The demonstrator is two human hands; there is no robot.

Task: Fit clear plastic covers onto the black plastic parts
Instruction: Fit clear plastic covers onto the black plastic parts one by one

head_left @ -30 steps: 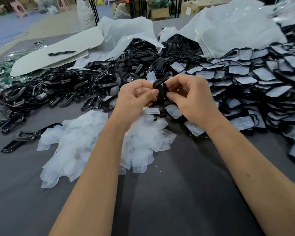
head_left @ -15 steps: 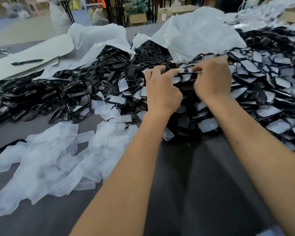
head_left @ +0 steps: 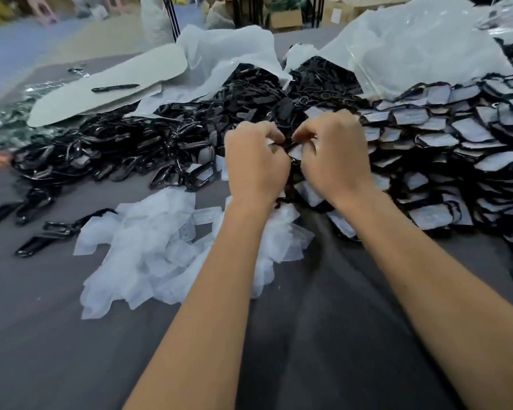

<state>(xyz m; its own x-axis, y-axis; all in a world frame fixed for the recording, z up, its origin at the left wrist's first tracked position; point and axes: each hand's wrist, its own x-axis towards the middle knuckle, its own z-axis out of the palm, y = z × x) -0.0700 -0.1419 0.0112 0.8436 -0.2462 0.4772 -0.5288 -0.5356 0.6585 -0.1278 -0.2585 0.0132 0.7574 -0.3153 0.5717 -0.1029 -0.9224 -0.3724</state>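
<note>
Both hands meet at the near edge of the heap of black plastic parts point(head_left: 166, 143) on the grey desk point(head_left: 71, 335). The left hand point(head_left: 255, 164) and right hand point(head_left: 335, 155) have fingers curled, pinching a black part with a clear cover point(head_left: 295, 150) between them. Loose clear covers point(head_left: 148, 255) lie just in front of the heap, covered parts point(head_left: 444, 143) right of it.

The left hand point(head_left: 256, 164) and right hand point(head_left: 335, 161) are hiding the black part point(head_left: 288, 145) between their curled fingers; its shape is not discernible. Motion blur is smearing the covered parts point(head_left: 462, 161) at right, which the frame edge is cutting off.
</note>
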